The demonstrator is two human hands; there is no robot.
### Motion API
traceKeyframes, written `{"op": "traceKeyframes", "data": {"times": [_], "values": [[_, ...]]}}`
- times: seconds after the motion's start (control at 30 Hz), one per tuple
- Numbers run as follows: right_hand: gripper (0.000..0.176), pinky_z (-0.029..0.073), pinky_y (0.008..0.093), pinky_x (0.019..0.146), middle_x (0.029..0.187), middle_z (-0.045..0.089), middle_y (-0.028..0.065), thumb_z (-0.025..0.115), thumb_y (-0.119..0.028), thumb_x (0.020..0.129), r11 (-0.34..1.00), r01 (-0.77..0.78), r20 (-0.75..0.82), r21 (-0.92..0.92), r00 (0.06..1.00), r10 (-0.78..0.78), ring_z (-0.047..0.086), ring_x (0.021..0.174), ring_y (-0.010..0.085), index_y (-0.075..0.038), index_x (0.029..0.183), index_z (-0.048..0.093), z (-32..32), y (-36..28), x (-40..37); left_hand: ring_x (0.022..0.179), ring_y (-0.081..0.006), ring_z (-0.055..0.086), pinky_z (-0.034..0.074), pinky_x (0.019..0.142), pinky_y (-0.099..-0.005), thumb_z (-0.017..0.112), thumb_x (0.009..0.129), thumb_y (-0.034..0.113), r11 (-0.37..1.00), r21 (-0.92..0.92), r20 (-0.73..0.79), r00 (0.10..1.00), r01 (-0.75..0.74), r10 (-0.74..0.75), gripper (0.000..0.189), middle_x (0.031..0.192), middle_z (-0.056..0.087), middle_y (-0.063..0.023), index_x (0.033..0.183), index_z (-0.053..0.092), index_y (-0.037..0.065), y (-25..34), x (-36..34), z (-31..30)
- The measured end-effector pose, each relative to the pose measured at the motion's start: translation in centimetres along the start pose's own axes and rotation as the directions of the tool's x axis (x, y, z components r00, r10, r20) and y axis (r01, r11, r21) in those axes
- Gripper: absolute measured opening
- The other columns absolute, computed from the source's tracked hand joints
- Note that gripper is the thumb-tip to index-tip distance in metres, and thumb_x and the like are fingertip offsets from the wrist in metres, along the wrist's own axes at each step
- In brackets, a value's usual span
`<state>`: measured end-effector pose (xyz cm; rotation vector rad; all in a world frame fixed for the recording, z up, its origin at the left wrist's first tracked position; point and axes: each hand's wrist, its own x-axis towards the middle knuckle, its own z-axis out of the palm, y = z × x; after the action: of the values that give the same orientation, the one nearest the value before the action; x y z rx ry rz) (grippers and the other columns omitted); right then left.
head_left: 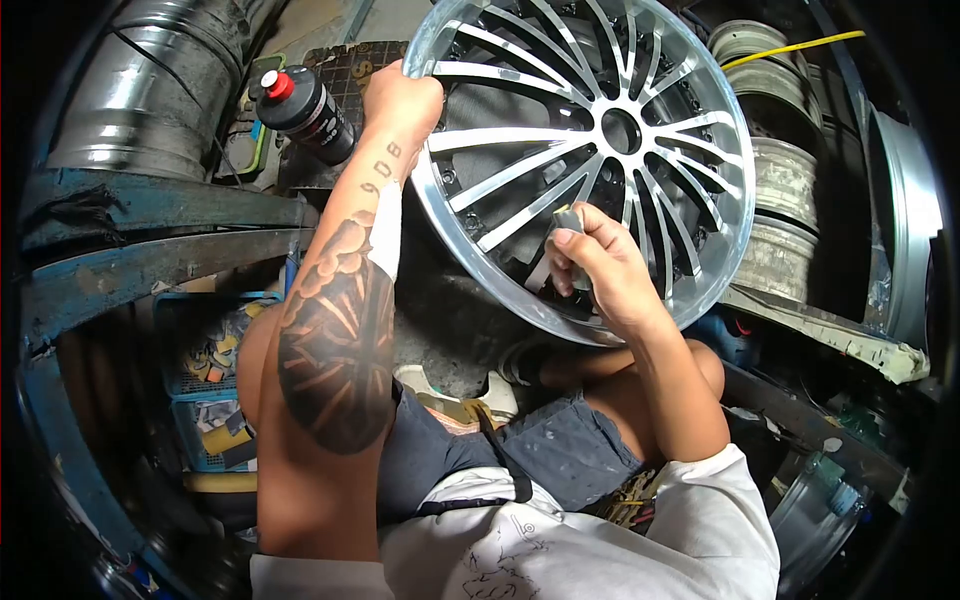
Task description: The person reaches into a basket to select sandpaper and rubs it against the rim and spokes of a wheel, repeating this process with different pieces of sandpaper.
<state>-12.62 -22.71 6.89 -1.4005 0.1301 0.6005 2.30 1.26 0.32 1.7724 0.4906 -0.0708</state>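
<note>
A silver alloy wheel rim (515, 138) with many polished spokes and dark gaps between them leans in front of me, its face tilted up. My left hand (405, 100) is closed around its outer lip at the upper left. My right hand (605, 262) is in front of the lower spokes, thumb and fingers pinching a small folded grey piece that looks like sandpaper (568, 218). A bit of yellow shows at the top of that piece. The fingertips overlap the spokes in this view.
Left of the wheel stands a dark bottle with a red cap (305, 115). Bare wheel barrels (785, 180) are stacked at the right, with a yellow stick (795, 48) above. Blue metal beams (170, 225) run along the left, over blue baskets (207, 395) of scraps.
</note>
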Motion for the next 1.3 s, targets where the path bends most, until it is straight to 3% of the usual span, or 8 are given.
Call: {"op": "traceKeyframes", "data": {"times": [0.1, 0.2, 0.43, 0.63, 0.73, 1.1, 1.13, 1.3], "values": [[0.012, 0.052, 0.0334, 0.065, 0.084, 0.061, 0.0061, 0.07, -0.006, 0.095, 0.82, 0.257, 0.01, -0.512, 0.956, -0.293, 0.062, 0.07, 0.0184, -0.006, 0.096, 0.058, 0.4, 0.4, 0.0, 0.093, -0.027, 0.072, 0.053, 0.086, -0.0373, 0.059, 0.081, 0.004, 1.0, -0.001, -0.018, 1.0, -0.009, 0.009, 0.03, 0.098, 0.076, -0.0164, 0.106, 0.077, 0.001, 0.3, -0.2, 0.0], [0.021, 0.055, 0.0404, 0.069, 0.089, 0.067, 0.0139, 0.074, -0.003, 0.085, 0.314, 0.43, 0.216, -0.846, 0.816, -0.536, 0.067, 0.076, 0.0353, -0.005, 0.104, 0.064, 0.7, 0.7, -0.1, 0.087, -0.0192, 0.067, 0.051, 0.081, -0.0343, 0.068, 0.079, 0.003, 1.0, 0.016, -0.002, 1.0, -0.022, 0.022, 0.034, 0.097, 0.075, -0.0098, 0.112, 0.075, -0.002, 0.0, 0.1, -0.2], [0.046, 0.055, 0.0388, 0.066, 0.081, 0.068, 0.0077, 0.075, -0.011, 0.08, -0.22, 0.308, 0.358, -0.926, 0.902, -0.243, 0.067, 0.07, 0.0286, -0.01, 0.126, 0.074, 2.4, -0.1, -0.1, 0.089, -0.025, 0.071, 0.053, 0.083, -0.0373, 0.064, 0.08, 0.003, 0.999, 0.013, -0.02, 0.999, -0.04, 0.041, 0.031, 0.096, 0.076, -0.0142, 0.108, 0.076, -0.001, -0.3, 0.3, 0.0], [0.048, 0.053, 0.0418, 0.061, 0.078, 0.069, 0.009, 0.068, -0.007, 0.076, -0.213, 0.279, 0.294, -0.936, 0.955, -0.045, 0.066, 0.063, 0.0304, -0.013, 0.123, 0.076, 2.6, -2.4, -0.7, 0.094, -0.0341, 0.076, 0.056, 0.087, -0.0417, 0.058, 0.084, 0.007, 0.998, 0.059, -0.07, 0.997, -0.007, 0.011, 0.029, 0.097, 0.077, -0.0217, 0.105, 0.078, 0.005, 0.9, -0.9, 0.1], [0.049, 0.052, 0.0438, 0.057, 0.079, 0.071, 0.0091, 0.066, -0.005, 0.077, -0.065, 0.358, 0.361, -0.931, 0.885, -0.294, 0.066, 0.06, 0.032, -0.016, 0.124, 0.077, 3.3, -2.4, -0.5, 0.095, -0.0343, 0.076, 0.056, 0.086, -0.0419, 0.059, 0.083, 0.007, 0.999, 0.04, -0.038, 0.999, -0.018, 0.02, 0.029, 0.097, 0.077, -0.0218, 0.105, 0.078, 0.005, 0.5, -0.4, 0.1], [0.038, 0.053, 0.0355, 0.062, 0.079, 0.069, 0.0035, 0.065, -0.016, 0.085, -0.343, 0.361, 0.417, -0.867, 0.903, -0.103, 0.072, 0.064, 0.0217, -0.017, 0.121, 0.077, 3.0, -1.2, -0.7, 0.09, -0.025, 0.073, 0.053, 0.083, -0.0375, 0.07, 0.078, 0.006, 0.992, 0.125, -0.045, 0.999, 0.001, 0.004, 0.038, 0.098, 0.077, -0.0152, 0.115, 0.077, 0.003, 1.0, -0.4, -0.1], [0.039, 0.053, 0.0351, 0.062, 0.079, 0.069, 0.0033, 0.065, -0.016, 0.085, -0.38, 0.352, 0.399, -0.855, 0.916, -0.047, 0.072, 0.064, 0.0212, -0.017, 0.123, 0.076, 3.4, -1.5, -1.2, 0.091, -0.0295, 0.076, 0.056, 0.084, -0.0396, 0.057, 0.084, 0.006, 0.996, 0.083, -0.063, 0.997, -0.036, 0.041, 0.031, 0.094, 0.077, -0.0186, 0.107, 0.078, 0.003, 0.7, -0.6, 0.0], [0.039, 0.054, 0.0373, 0.059, 0.074, 0.065, 0.0033, 0.063, -0.019, 0.087, -0.29, 0.377, 0.436, -0.879, 0.883, -0.173, 0.07, 0.061, 0.021, -0.018, 0.125, 0.075, 3.0, -0.2, 0.0, 0.089, -0.0312, 0.075, 0.056, 0.084, -0.0396, 0.057, 0.083, 0.005, 0.999, 0.038, -0.05, 0.999, -0.015, 0.017, 0.031, 0.093, 0.076, -0.0187, 0.106, 0.077, 0.004, 0.9, -1.4, 0.3]]}}
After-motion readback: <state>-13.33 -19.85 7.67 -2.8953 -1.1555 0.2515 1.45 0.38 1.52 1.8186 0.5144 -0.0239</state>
